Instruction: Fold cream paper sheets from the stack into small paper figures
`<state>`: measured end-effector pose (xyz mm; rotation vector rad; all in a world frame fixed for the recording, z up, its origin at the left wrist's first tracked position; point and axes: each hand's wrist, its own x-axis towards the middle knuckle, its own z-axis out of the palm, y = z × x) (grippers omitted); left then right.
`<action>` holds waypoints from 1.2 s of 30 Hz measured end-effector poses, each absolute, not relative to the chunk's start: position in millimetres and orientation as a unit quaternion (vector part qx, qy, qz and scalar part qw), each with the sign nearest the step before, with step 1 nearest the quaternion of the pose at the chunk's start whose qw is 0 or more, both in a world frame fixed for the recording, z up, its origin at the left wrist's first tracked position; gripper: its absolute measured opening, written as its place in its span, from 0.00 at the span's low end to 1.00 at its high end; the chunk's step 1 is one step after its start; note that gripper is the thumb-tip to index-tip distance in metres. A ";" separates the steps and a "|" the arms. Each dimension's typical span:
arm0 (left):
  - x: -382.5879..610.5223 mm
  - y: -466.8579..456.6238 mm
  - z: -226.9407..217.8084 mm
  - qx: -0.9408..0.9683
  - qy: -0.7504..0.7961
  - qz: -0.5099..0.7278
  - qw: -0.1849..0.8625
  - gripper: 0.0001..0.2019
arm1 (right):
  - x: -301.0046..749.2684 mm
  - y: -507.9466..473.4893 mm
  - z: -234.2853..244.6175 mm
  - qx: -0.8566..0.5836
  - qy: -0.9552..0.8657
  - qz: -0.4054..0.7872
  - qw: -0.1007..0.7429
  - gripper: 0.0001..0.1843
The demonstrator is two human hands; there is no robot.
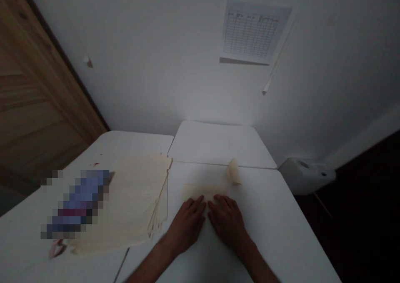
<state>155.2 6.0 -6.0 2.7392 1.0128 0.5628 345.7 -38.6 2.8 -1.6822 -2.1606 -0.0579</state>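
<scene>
A thin cream-coloured sheet (204, 189) lies on the white table in front of me, only its far part showing as a narrow strip. My left hand (190, 218) is bent over the sheet's near left side, fingers curled and close together. Mirroring it, my right hand (226, 218) covers the near right side, fingertips pressed down. A small gap separates the two hands. What lies under the fingers is hidden. Just beyond my right hand, a folded cream piece (233, 174) stands up like a small cone. To the left is a stack of large cream sheets (134, 199) with uneven edges.
A blurred-out blue item (79, 201) rests at the stack's left side, near a small crumpled pinkish piece (57, 248). Seams run between the white table panels (218, 143). Behind is a wall with a printed chart (253, 33). A white container (308, 174) stands beyond the right edge.
</scene>
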 end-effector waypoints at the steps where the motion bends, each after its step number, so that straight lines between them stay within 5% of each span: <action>1: 154.8 7.6 -6.2 0.919 0.337 0.183 0.087 0.21 | 346.3 -39.0 3.2 -0.608 -0.769 -0.025 0.194 0.17; 36: 149.3 14.7 1.2 0.928 0.307 0.163 0.132 0.26 | 352.0 -56.1 2.7 -0.626 -0.757 -0.050 0.184 0.22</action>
